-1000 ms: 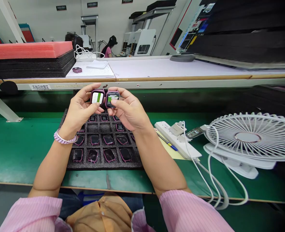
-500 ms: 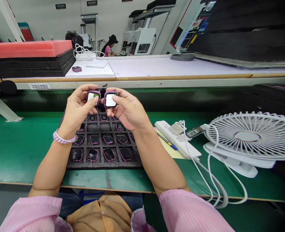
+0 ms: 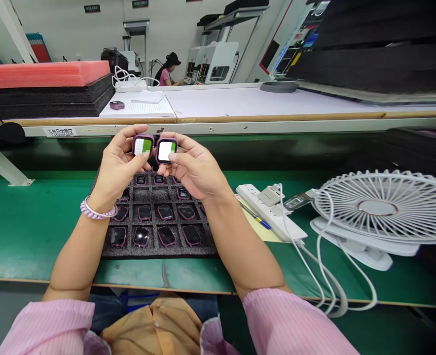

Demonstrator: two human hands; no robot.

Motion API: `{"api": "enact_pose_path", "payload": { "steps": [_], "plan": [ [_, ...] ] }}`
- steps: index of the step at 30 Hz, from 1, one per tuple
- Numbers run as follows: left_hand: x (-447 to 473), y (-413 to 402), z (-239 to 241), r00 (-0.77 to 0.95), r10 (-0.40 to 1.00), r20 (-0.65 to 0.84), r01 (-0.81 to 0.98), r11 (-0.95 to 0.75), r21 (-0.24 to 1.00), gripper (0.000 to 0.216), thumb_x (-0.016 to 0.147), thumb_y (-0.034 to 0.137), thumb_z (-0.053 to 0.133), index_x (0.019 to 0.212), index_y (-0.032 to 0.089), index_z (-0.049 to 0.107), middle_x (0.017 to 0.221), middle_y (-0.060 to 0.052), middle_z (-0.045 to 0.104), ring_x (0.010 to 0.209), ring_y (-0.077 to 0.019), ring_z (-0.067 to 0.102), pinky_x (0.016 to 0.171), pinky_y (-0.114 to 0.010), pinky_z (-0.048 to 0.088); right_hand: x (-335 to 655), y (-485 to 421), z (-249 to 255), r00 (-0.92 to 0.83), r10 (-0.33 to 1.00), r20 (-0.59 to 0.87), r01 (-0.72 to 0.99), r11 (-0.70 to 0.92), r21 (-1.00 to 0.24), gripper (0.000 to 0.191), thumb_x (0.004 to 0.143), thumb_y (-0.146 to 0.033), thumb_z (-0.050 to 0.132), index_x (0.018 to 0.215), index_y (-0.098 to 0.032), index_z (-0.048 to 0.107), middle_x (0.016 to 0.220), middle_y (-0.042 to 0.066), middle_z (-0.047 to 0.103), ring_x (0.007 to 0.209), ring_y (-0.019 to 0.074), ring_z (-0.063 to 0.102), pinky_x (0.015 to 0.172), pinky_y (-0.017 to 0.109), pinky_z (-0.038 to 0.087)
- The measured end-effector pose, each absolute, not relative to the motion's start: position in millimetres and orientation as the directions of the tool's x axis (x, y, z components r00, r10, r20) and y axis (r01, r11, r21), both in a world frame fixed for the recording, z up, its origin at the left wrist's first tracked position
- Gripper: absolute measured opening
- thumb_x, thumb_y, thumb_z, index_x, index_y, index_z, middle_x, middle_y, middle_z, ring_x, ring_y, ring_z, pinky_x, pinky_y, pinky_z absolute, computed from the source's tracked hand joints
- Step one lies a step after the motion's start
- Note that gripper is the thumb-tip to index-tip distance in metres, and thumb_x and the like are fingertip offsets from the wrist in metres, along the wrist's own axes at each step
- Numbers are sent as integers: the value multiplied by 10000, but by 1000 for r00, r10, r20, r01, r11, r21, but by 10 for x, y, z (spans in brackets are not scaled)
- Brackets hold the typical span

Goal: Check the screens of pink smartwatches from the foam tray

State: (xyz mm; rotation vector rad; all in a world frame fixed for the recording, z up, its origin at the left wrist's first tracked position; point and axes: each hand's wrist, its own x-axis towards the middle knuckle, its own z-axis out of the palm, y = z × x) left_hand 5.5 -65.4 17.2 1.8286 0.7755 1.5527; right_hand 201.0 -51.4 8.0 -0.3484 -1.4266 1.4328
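My left hand (image 3: 120, 165) is closed round a purple smartwatch body (image 3: 143, 145) whose screen is lit white and green. My right hand (image 3: 194, 167) grips a second purple watch body (image 3: 166, 150) with a lit white screen, its thumb resting on the screen's edge. Both watches are held side by side, almost touching, above the far end of a black foam tray (image 3: 159, 252). Several more purple watch bodies (image 3: 166, 235) with dark screens lie in the tray's pockets on the green bench mat.
A white power strip (image 3: 270, 217) with a plugged charger, a pen (image 3: 255, 218) and a white desk fan (image 3: 382, 209) lie to the right. Behind runs a white conveyor shelf (image 3: 277, 106) with stacked foam sheets (image 3: 44, 88). Another person (image 3: 169, 69) works far back.
Both watch screens changed their display, the right one going from dark to white. My hands rose slightly and stayed together.
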Motion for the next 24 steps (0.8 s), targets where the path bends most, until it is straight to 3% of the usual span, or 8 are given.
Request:
{"api": "enact_pose_path", "payload": {
  "steps": [12, 19, 24],
  "plan": [
    [69, -645, 160, 153, 743, 652, 48, -665, 746, 616, 839, 418, 877, 1383, 325, 601, 1215, -60, 694, 752, -139, 738, 666, -237, 645, 2009, -530, 81, -407, 796, 448, -415, 275, -867, 632, 746, -225, 884, 1298, -219, 577, 971, -4, 686, 749, 134, 702, 681, 229, 607],
    [103, -699, 181, 135, 763, 632, 18, -640, 768, 349, 960, 422, 743, 1246, 240, 660, 977, -30, 718, 680, -114, 706, 611, -193, 632, 1986, -476, 55, -375, 812, 447, -477, 245, -844, 557, 812, -543, 938, 1122, -201, 627, 899, 4, 711, 604, 93, 610, 520, 182, 523],
    [89, -681, 164, 130, 776, 618, -2, -623, 782, 359, 969, 415, 743, 1274, 258, 641, 989, -20, 723, 643, -99, 698, 605, -182, 625, 2001, -476, 63, -393, 806, 442, -482, 228, -846, 579, 780, -476, 978, 1151, -211, 620, 937, 7, 733, 590, 86, 615, 540, 186, 529]
  ]
}}
